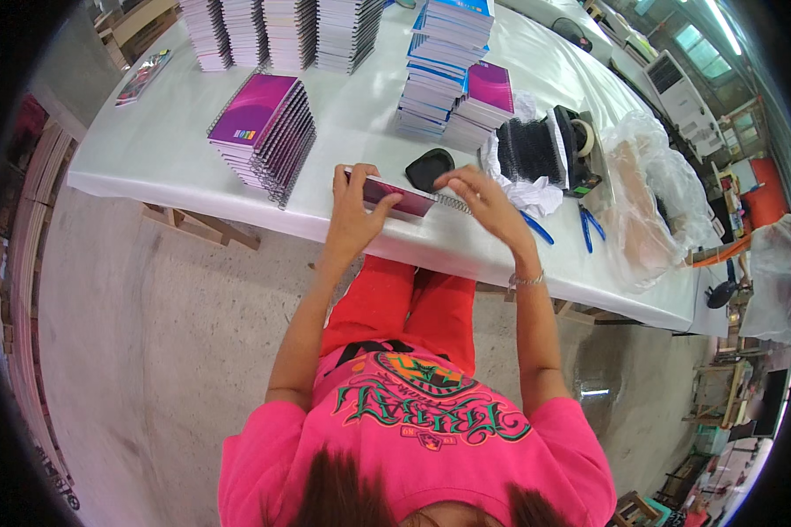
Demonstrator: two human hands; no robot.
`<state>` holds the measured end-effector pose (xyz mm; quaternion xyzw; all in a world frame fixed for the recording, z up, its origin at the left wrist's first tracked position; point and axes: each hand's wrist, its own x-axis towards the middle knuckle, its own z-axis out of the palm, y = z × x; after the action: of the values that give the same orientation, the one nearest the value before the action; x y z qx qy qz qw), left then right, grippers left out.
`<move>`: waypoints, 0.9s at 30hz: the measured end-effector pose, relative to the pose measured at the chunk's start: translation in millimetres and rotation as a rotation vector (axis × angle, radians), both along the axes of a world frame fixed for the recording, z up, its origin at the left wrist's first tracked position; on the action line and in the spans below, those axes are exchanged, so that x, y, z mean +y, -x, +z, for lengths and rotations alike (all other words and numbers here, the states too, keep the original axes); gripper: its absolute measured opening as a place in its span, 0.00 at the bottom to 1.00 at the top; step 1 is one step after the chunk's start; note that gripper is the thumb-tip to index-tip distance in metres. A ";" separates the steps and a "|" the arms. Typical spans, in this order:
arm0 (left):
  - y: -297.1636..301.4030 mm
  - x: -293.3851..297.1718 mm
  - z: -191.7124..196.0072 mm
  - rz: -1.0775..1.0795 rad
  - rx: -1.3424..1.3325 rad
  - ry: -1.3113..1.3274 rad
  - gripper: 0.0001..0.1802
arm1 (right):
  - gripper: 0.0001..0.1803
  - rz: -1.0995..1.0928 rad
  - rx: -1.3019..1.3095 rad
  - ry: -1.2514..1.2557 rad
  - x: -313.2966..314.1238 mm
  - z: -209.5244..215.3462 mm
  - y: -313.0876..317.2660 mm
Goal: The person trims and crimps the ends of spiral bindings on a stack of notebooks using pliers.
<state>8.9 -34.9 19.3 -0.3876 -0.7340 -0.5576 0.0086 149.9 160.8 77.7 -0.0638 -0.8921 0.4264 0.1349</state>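
A purple-covered notebook (410, 202) is tilted up on edge near the table's front edge. My left hand (351, 215) grips its left end, thumb on the cover and fingers over the top. From the notebook's right end sticks out a metal spiral coil (453, 204). My right hand (490, 207) is curled over this coil, thumb and fingers close together; its fingertips partly hide one another, and the coil runs beneath them. Just behind both hands lies a small black dish (429, 169).
Spiral-bound purple notebooks (259, 132) are stacked at left. Behind stand taller stacks of bound books (290, 35) and blue-edged books (435, 79). To the right are a roll of black coils (529, 149), a tape dispenser (582, 145), blue-handled pliers (590, 230) and clear plastic bags (646, 193).
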 end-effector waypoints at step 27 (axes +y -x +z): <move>20.9 10.2 -7.9 -0.225 0.021 -0.044 0.40 | 0.30 0.195 -0.272 0.428 18.7 -9.2 -25.1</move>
<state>-12.1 -24.7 11.4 -0.4732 -0.6731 -0.5670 -0.0379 175.0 179.6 68.5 -0.0611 -0.7936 0.6037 -0.0443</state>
